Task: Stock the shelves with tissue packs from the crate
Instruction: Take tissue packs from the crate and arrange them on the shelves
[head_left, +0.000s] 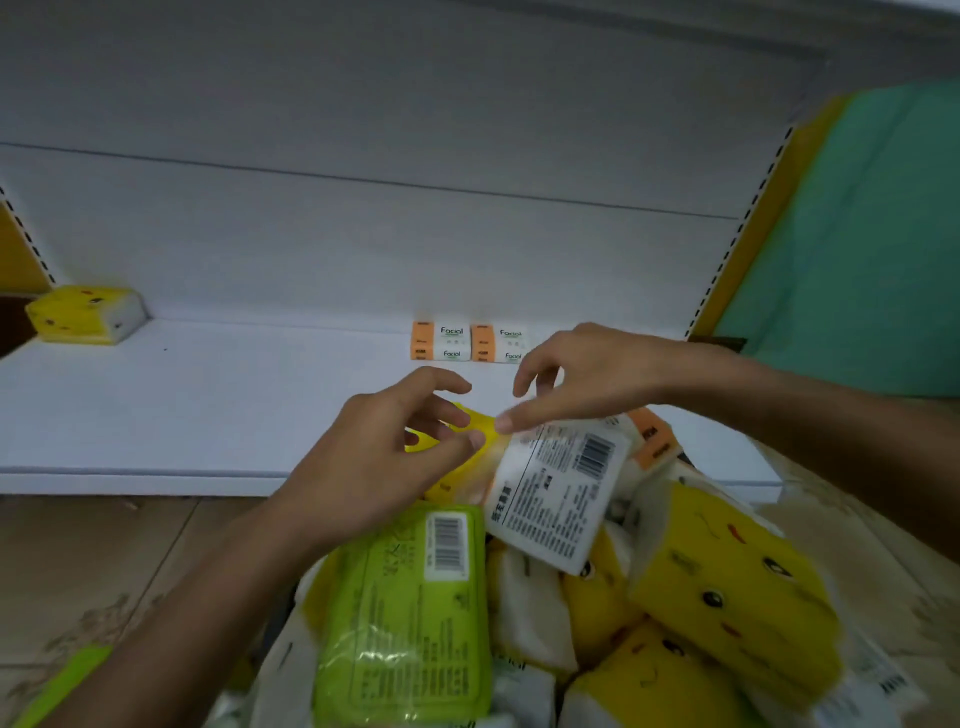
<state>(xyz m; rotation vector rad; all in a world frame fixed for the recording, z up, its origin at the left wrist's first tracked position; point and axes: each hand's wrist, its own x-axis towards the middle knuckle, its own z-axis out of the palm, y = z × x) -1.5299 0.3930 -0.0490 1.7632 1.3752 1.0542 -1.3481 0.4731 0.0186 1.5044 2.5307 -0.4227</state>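
Left hand (384, 457) pinches a yellow pack (480, 423) in curled fingers near the shelf's (208, 405) front edge — right hand (587, 379), fingers loosely spread, touches it from the right, gripping nothing.

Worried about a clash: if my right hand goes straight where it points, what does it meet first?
Probably the yellow plastic tissue pack that the left hand pinches; the right hand nearly touches it, though depth is unclear.
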